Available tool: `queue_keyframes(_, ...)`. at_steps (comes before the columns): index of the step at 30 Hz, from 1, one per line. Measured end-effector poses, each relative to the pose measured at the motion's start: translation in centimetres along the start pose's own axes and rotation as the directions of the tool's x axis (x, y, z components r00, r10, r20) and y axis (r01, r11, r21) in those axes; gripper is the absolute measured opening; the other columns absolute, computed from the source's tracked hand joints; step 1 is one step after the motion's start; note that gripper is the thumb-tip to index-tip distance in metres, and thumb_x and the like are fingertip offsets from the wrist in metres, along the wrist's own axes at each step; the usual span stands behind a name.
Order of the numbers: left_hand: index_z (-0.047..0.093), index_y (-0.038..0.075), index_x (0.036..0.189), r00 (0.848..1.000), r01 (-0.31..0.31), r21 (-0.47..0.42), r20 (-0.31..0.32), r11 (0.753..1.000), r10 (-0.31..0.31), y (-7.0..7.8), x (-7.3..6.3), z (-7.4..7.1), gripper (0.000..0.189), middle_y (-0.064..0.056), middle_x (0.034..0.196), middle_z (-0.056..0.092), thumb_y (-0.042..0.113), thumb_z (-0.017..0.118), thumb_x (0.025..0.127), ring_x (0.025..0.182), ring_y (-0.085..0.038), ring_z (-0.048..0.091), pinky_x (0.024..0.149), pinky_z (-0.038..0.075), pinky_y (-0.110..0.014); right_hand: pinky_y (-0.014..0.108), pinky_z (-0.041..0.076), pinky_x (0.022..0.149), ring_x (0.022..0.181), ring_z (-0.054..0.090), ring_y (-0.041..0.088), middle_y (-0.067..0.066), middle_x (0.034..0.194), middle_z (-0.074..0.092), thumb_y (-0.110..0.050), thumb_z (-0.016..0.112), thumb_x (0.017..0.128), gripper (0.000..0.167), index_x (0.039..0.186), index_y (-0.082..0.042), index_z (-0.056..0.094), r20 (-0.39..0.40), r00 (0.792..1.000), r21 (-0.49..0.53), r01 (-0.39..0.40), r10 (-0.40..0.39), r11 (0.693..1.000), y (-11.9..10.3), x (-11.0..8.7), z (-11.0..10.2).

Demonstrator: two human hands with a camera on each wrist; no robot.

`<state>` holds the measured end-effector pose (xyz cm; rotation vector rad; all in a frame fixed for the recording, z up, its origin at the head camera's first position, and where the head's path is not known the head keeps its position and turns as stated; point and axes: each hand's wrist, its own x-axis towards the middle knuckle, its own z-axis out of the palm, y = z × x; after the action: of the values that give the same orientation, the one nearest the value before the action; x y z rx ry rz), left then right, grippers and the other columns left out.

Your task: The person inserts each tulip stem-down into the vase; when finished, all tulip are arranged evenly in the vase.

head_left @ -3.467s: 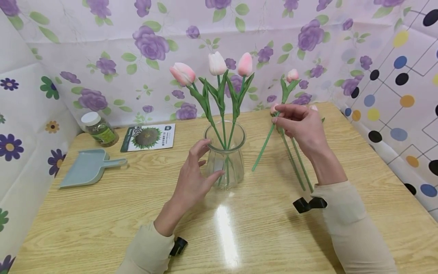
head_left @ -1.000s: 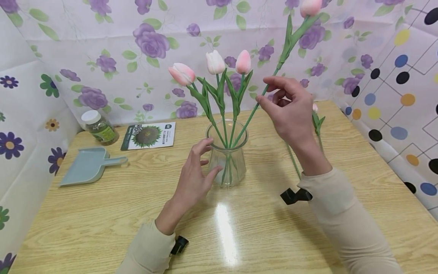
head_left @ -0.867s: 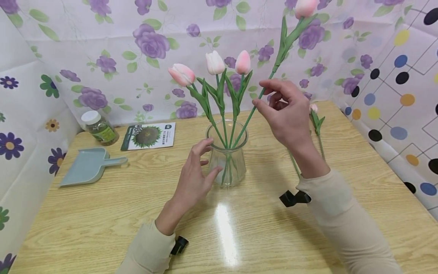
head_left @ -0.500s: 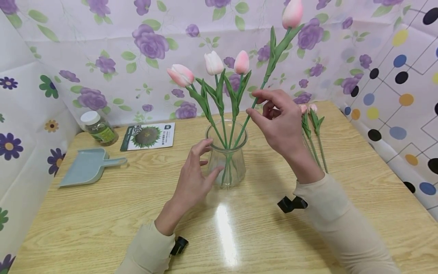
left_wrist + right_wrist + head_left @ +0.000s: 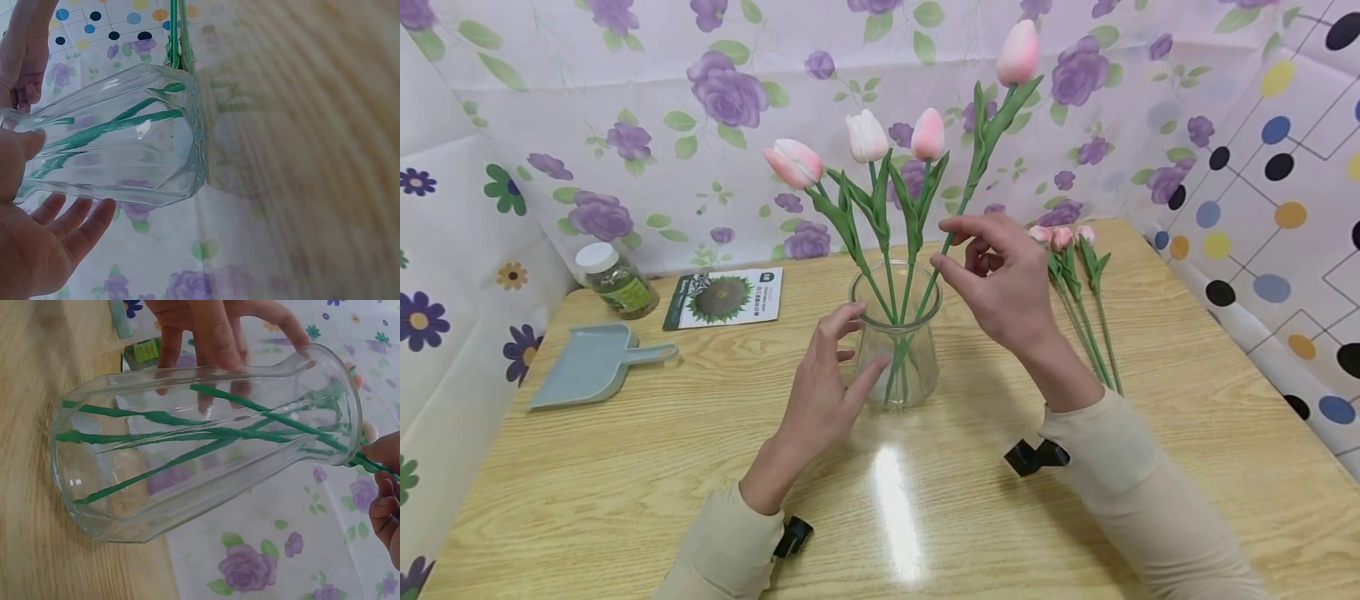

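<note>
A clear glass vase stands on the table with three pink-and-white tulips in it. My left hand holds the vase from the left, thumb in front and fingers curved around its side. Between thumb and forefinger my right hand pinches the stem of another pink tulip, just above the vase's rim. That tulip leans right, its lower stem inside the vase. In the right wrist view the end of the held stem hangs short of the glass bottom, while the other stems reach down to it.
Three more tulips lie on the table right of the vase, partly behind my right forearm. At left are a blue-grey dustpan, a white-lidded jar and a sunflower picture packet. Patterned cloth backs the table.
My right hand has picked a tulip off the table, brought it over the vase and lowered its stem inside. Over the last second hand and tulip moved down and left. The left hand stays put.
</note>
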<state>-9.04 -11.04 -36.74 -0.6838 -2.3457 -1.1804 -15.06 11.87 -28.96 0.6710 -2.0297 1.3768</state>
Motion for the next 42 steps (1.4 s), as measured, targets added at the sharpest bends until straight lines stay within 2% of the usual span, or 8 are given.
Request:
queue_keyframes(9, 0.029, 0.015, 0.152, 1.000, -0.001, -0.001, -0.004, 1.000, 0.001, 0.0, 0.0, 0.1, 0.079, -0.022, 0.151, 0.050, 0.005, 0.081, 0.093, 0.128, -0.040, 0.064, 0.087, 0.066, -0.051, 0.017, 0.042, 0.057, 0.069, 0.052, 0.012, 0.019, 0.102, 0.068, 0.003, 0.083, 0.087, 0.031, 0.117, -0.001, 0.076, 0.030, 0.999, -0.026, -0.043, 0.043, 0.999, -0.3, -0.7, 0.4)
queue_keyframes(14, 0.029, 0.015, 0.151, 1.000, -0.008, 0.004, -0.010, 1.000, 0.008, -0.1, 0.0, 0.1, 0.080, -0.022, 0.150, 0.050, 0.004, 0.082, 0.092, 0.127, -0.040, 0.065, 0.085, 0.066, -0.050, 0.015, 0.044, 0.057, 0.068, 0.054, 0.011, 0.015, 0.100, 0.070, 0.003, 0.083, 0.087, 0.029, 0.116, 0.000, 0.077, 0.036, 0.999, -0.044, -0.030, 0.032, 0.999, -0.1, -0.9, 0.7)
queue_keyframes(21, 0.029, 0.014, 0.151, 1.000, -0.014, 0.004, -0.012, 1.000, 0.014, -0.1, 0.0, 0.1, 0.081, -0.023, 0.151, 0.050, 0.003, 0.082, 0.091, 0.128, -0.040, 0.065, 0.084, 0.066, -0.049, 0.015, 0.044, 0.057, 0.067, 0.054, 0.011, 0.018, 0.096, 0.071, 0.004, 0.082, 0.088, 0.025, 0.112, 0.001, 0.077, 0.035, 0.999, -0.043, -0.024, 0.025, 0.999, 0.0, -1.0, 0.9)
queue_keyframes(31, 0.029, 0.015, 0.151, 1.000, -0.001, -0.007, -0.011, 1.000, 0.001, -0.1, 0.0, 0.1, 0.082, -0.022, 0.152, 0.049, 0.002, 0.082, 0.091, 0.128, -0.041, 0.064, 0.084, 0.066, -0.051, 0.016, 0.046, 0.060, 0.070, 0.055, 0.012, 0.013, 0.097, 0.074, 0.002, 0.080, 0.090, 0.020, 0.110, -0.001, 0.079, 0.074, 0.989, -0.023, -0.124, 0.126, 0.992, -0.4, -0.9, 0.8)
queue_keyframes(37, 0.028, 0.016, 0.151, 1.000, 0.006, -0.003, -0.006, 1.000, -0.006, 0.1, 0.0, 0.0, 0.081, -0.022, 0.152, 0.049, 0.002, 0.082, 0.091, 0.129, -0.040, 0.064, 0.085, 0.066, -0.050, 0.017, 0.051, 0.066, 0.076, 0.059, 0.014, 0.009, 0.103, 0.073, -0.004, 0.079, 0.093, 0.021, 0.114, -0.004, 0.079, 0.142, 0.968, -0.054, -0.201, 0.207, 0.978, -0.7, -0.7, 0.2)
queue_keyframes(42, 0.029, 0.016, 0.151, 1.000, 0.008, 0.000, -0.004, 1.000, -0.008, 0.1, 0.0, 0.0, 0.081, -0.021, 0.152, 0.050, 0.002, 0.082, 0.091, 0.129, -0.039, 0.064, 0.085, 0.066, -0.048, 0.017, 0.051, 0.068, 0.075, 0.057, 0.016, 0.008, 0.107, 0.073, -0.006, 0.079, 0.094, 0.022, 0.116, -0.007, 0.079, 0.176, 0.964, -0.079, -0.187, 0.198, 0.979, -0.4, -0.6, -0.1)
